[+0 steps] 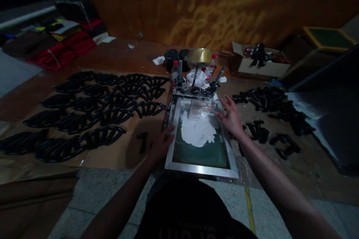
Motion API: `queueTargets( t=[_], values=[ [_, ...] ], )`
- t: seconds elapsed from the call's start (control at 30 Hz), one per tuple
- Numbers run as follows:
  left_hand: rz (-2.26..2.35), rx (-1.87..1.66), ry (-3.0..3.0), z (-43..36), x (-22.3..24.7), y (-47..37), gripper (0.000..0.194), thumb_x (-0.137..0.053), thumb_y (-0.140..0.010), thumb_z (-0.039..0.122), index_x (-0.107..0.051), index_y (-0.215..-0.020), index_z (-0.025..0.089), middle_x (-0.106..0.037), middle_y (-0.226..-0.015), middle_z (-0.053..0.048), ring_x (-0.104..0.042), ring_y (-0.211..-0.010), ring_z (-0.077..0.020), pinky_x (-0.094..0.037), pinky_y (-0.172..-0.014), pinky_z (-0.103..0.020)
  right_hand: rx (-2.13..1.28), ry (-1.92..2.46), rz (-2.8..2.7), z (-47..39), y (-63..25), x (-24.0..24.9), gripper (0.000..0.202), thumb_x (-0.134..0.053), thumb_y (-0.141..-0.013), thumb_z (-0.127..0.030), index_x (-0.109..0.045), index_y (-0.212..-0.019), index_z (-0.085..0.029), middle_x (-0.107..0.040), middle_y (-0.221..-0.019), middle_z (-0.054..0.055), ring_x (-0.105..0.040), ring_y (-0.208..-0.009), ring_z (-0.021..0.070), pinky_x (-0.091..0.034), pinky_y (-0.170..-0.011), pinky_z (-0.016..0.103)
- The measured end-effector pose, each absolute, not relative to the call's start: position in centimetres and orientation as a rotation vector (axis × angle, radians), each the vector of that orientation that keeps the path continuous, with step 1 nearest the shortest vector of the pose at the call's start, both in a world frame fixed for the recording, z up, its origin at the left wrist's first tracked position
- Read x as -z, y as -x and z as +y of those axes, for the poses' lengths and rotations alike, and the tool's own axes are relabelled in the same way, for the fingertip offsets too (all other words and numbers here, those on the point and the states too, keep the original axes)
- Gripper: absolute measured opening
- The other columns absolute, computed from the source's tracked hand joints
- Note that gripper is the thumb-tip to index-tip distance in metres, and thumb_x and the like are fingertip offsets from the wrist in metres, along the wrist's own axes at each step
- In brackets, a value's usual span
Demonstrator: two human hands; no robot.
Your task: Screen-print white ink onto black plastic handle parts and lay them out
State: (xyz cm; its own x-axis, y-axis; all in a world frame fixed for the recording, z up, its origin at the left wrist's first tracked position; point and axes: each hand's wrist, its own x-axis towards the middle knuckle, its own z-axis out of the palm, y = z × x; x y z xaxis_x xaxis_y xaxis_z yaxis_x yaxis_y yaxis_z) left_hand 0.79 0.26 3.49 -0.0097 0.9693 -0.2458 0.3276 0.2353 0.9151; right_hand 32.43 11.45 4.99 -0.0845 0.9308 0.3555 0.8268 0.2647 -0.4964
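In front of me a screen-printing frame [202,168] with a silver metal rim is fixed at its far end to a clamp stand [193,91]. White ink [198,130] lies in a thick patch on its green mesh [199,154]. A pale, flat-edged piece, perhaps a squeegee, rests at the far end of the mesh. My left hand [162,145] is at the frame's left rim, its fingers curled against the edge; the dim light hides part of the grip. Beside the right rim, near the far corner, my right hand [231,117] is open with its fingers apart.
Rows of curved black ribbed parts [106,114] lie on cardboard at left, with a small black piece [142,142] near my left hand. Loose black parts [260,99] are heaped at right. Behind stand red-capped bottles [175,71], a tape roll [200,56] and a cardboard box [260,66].
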Motion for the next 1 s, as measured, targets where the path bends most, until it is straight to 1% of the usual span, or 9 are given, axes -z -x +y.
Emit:
queueTargets(
  t=[0.07, 0.1, 0.2, 0.3, 0.53, 0.67, 0.8, 0.93, 1.0],
  values=[
    [1.56, -0.766, -1.248, 0.0, -1.5, -1.0, 0.061, -0.05, -0.089, 0.035, -0.045, -0.146, 0.014, -0.074, -0.098, -0.009, -0.068, -0.085, -0.0232, -0.054, -0.081, -0.037, -0.123, 1.517, -2.148, 12.0, -28.7, -6.0, 0.066, -0.069, -0.079, -0.031, -0.049, -0.14, -0.013, -0.038, -0.151, 0.021, -0.04, -0.135, 0.0348, -0.039, -0.106, 0.05],
    [1.584, -0.757, -1.25, 0.0, -0.8, -1.2, 0.062, -0.05, -0.089, 0.034, -0.041, -0.148, 0.014, -0.074, -0.1, -0.01, -0.068, -0.088, -0.0236, -0.053, -0.084, -0.038, -0.123, 1.517, -2.255, 12.1, -26.9, -6.4, 0.065, -0.068, -0.079, -0.027, -0.049, -0.139, -0.013, -0.042, -0.148, 0.021, -0.043, -0.132, 0.0339, -0.04, -0.105, 0.047],
    [1.601, -0.753, -1.271, 0.1, 0.6, -1.4, 0.059, -0.05, -0.09, 0.032, -0.044, -0.146, 0.015, -0.071, -0.115, -0.013, -0.067, -0.1, -0.0254, -0.05, -0.095, -0.04, -0.285, 1.651, -2.486, 11.4, -23.4, -6.9, 0.042, -0.061, -0.083, -0.018, -0.06, -0.124, -0.016, -0.063, -0.123, 0.015, -0.058, -0.112, 0.028, -0.047, -0.091, 0.036],
    [1.566, -0.754, -1.254, 0.3, 1.5, -1.2, 0.057, -0.05, -0.09, 0.032, -0.046, -0.144, 0.014, -0.07, -0.118, -0.013, -0.066, -0.105, -0.026, -0.049, -0.097, -0.039, -0.403, 1.706, -2.653, 9.1, -23.2, -6.1, 0.027, -0.054, -0.085, -0.014, -0.067, -0.108, -0.018, -0.07, -0.106, 0.011, -0.064, -0.097, 0.0237, -0.047, -0.08, 0.029],
    [1.555, -0.781, -1.212, 0.4, 2.3, -1.0, 0.057, -0.053, -0.089, 0.032, -0.047, -0.142, 0.013, -0.068, -0.123, -0.014, -0.065, -0.108, -0.0252, -0.049, -0.097, -0.039, -0.577, 1.058, -2.959, 5.3, -26.4, -5.5, 0.035, -0.055, -0.076, -0.007, -0.069, -0.106, -0.019, -0.071, -0.107, 0.007, -0.064, -0.099, 0.0209, -0.045, -0.079, 0.027],
    [1.566, -0.796, -1.182, 0.2, 1.7, -1.2, 0.059, -0.054, -0.088, 0.034, -0.048, -0.142, 0.013, -0.069, -0.119, -0.014, -0.066, -0.106, -0.0255, -0.051, -0.095, -0.039, -0.437, 1.241, -2.817, 5.9, -25.7, -5.4, 0.027, -0.057, -0.077, -0.008, -0.07, -0.099, -0.018, -0.072, -0.099, 0.009, -0.064, -0.096, 0.0224, -0.045, -0.077, 0.028],
    [1.567, -0.8, -1.159, 0.1, 1.4, -1.2, 0.058, -0.055, -0.087, 0.034, -0.049, -0.141, 0.013, -0.072, -0.109, -0.014, -0.068, -0.095, -0.025, -0.052, -0.089, -0.04, -0.411, 1.155, -2.79, 4.1, -25.9, -3.8, 0.034, -0.054, -0.081, -0.008, -0.068, -0.112, -0.015, -0.07, -0.108, 0.013, -0.063, -0.099, 0.0228, -0.047, -0.082, 0.03],
    [1.557, -0.787, -1.159, 0.1, 0.9, -1.2, 0.06, -0.055, -0.087, 0.036, -0.048, -0.141, 0.011, -0.072, -0.106, -0.014, -0.067, -0.093, -0.0248, -0.053, -0.087, -0.04, -0.548, 1.211, -2.745, 4.6, -25.7, -4.5, 0.033, -0.055, -0.084, -0.013, -0.068, -0.113, -0.019, -0.071, -0.108, 0.009, -0.065, -0.098, 0.022, -0.048, -0.082, 0.029],
    [1.52, -0.803, -1.143, 0.1, 0.2, -1.0, 0.063, -0.055, -0.086, 0.037, -0.046, -0.143, 0.011, -0.072, -0.103, -0.013, -0.068, -0.089, -0.0245, -0.054, -0.082, -0.038, -0.526, 1.354, -2.616, 6.9, -25.0, -6.0, 0.037, -0.056, -0.088, -0.02, -0.063, -0.124, -0.022, -0.07, -0.117, 0.008, -0.064, -0.105, 0.0234, -0.048, -0.085, 0.03]
  ],
)
